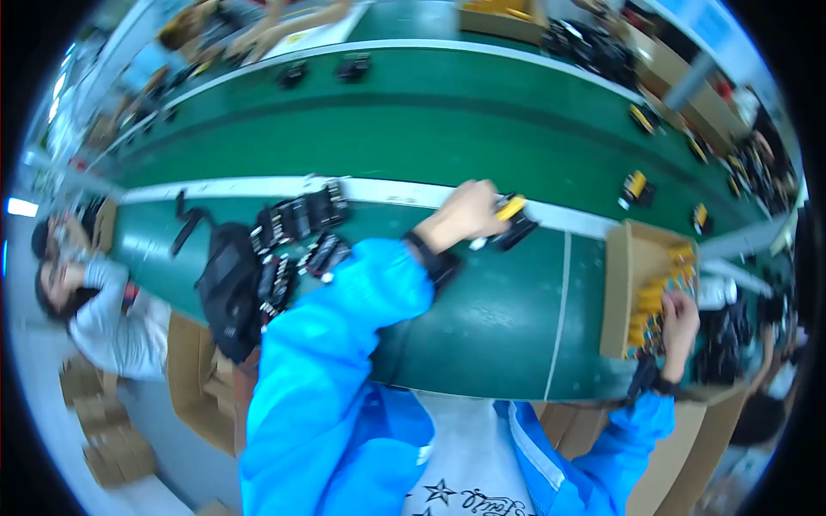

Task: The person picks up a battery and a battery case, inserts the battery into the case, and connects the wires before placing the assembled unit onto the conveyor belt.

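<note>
Near right, the right hand [681, 320] reaches into a cardboard box [614, 292] of yellow pieces [651, 297]; I can't tell whether it pinches one. Leftward, black devices [293, 220] lie on a green table [482, 322]. Farther, the left hand [469, 211] clasps a black-and-yellow device [518, 229] near a white rail [397, 191]; similar devices [635, 187] dot the far belt [430, 129].

Bright, cool light; white glare far left; faint sheen on green tabletop [490, 348]; edges bowed, blurred.
</note>
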Demonstrator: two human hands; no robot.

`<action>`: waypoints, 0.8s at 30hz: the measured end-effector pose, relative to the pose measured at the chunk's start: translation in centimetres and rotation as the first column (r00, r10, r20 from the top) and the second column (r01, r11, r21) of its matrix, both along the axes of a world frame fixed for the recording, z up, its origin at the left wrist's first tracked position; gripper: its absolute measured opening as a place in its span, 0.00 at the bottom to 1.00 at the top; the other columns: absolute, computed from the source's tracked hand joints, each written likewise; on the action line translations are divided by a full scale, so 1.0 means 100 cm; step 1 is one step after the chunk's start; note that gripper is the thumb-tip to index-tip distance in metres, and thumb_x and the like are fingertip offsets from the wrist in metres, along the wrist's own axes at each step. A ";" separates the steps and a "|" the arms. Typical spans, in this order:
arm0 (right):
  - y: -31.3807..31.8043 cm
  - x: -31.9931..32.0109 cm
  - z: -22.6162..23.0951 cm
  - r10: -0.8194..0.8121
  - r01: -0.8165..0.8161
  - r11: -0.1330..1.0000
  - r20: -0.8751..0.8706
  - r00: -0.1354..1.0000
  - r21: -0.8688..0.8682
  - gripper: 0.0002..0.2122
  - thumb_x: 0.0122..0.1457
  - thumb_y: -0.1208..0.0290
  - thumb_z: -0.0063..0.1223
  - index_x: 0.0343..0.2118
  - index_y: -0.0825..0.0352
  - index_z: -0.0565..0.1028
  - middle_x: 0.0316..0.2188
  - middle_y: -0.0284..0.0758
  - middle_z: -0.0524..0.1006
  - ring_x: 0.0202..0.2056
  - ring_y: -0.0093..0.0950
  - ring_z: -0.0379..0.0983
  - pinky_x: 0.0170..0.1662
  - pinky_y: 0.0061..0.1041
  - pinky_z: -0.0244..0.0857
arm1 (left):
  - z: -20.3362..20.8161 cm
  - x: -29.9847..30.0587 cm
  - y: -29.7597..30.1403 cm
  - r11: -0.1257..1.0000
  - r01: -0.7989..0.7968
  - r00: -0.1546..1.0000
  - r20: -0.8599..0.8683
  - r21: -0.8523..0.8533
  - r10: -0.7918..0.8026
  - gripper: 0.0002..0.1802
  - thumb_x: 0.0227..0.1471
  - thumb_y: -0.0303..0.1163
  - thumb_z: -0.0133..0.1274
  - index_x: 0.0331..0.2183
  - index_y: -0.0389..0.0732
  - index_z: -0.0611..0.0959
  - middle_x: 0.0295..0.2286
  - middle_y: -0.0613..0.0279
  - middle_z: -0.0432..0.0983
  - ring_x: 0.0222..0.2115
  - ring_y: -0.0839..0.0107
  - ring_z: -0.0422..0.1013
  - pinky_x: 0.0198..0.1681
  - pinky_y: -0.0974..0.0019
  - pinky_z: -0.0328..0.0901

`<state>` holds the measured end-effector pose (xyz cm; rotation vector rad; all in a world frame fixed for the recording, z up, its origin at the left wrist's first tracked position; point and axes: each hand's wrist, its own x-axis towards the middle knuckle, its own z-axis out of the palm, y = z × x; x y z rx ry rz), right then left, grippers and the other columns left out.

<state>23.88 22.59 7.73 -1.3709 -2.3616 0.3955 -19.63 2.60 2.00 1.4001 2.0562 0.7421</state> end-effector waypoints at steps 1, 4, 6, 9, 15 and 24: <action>0.002 0.000 0.004 0.042 -0.047 0.997 0.095 0.995 0.057 0.08 0.57 0.73 0.59 0.36 0.71 0.76 0.29 0.38 0.76 0.30 0.27 0.72 0.37 0.27 0.67 | -0.006 -0.010 0.015 0.994 -0.110 0.992 -0.063 0.030 0.111 0.19 0.36 0.40 0.62 0.27 0.33 0.84 0.22 0.44 0.78 0.26 0.47 0.76 0.31 0.53 0.71; 0.014 0.015 0.008 0.116 -0.161 0.965 0.216 0.970 0.205 0.07 0.60 0.71 0.56 0.37 0.70 0.75 0.30 0.38 0.77 0.31 0.25 0.71 0.37 0.26 0.66 | -0.014 -0.028 0.045 0.950 -0.311 0.948 -0.064 0.036 0.313 0.18 0.38 0.38 0.61 0.28 0.32 0.84 0.25 0.44 0.79 0.29 0.48 0.76 0.35 0.54 0.72; 0.024 0.013 0.005 0.158 -0.226 0.931 0.242 0.957 0.286 0.07 0.63 0.70 0.53 0.37 0.69 0.75 0.30 0.38 0.77 0.32 0.25 0.71 0.38 0.25 0.66 | -0.017 -0.032 0.045 0.920 -0.392 0.904 -0.179 0.017 0.388 0.17 0.40 0.36 0.60 0.32 0.33 0.84 0.30 0.44 0.80 0.34 0.50 0.77 0.40 0.54 0.71; 0.025 0.009 -0.002 0.014 -0.014 1.000 -0.065 0.998 0.013 0.10 0.67 0.66 0.47 0.38 0.69 0.74 0.34 0.38 0.77 0.36 0.26 0.71 0.41 0.26 0.65 | 0.004 -0.062 0.024 0.959 -0.244 0.940 -0.280 -0.142 0.197 0.18 0.42 0.33 0.58 0.38 0.36 0.83 0.37 0.45 0.79 0.40 0.50 0.75 0.44 0.54 0.70; -0.014 -0.036 0.039 -0.011 0.009 1.000 -0.531 0.847 -0.005 0.13 0.70 0.65 0.40 0.39 0.70 0.73 0.39 0.36 0.77 0.41 0.27 0.72 0.45 0.30 0.65 | 0.069 -0.131 -0.094 0.877 -0.013 0.780 -0.554 -0.479 -0.291 0.32 0.39 0.21 0.55 0.49 0.59 0.80 0.46 0.59 0.70 0.52 0.54 0.62 0.52 0.55 0.60; -0.074 -0.067 0.051 -0.240 -0.849 0.501 -0.970 0.049 -0.166 0.13 0.70 0.66 0.38 0.44 0.71 0.70 0.26 0.26 0.67 0.24 0.18 0.63 0.30 0.15 0.56 | 0.034 -0.169 -0.130 0.838 0.197 0.634 -0.586 -0.508 -0.504 0.26 0.38 0.28 0.62 0.44 0.55 0.83 0.45 0.62 0.72 0.52 0.60 0.63 0.54 0.56 0.57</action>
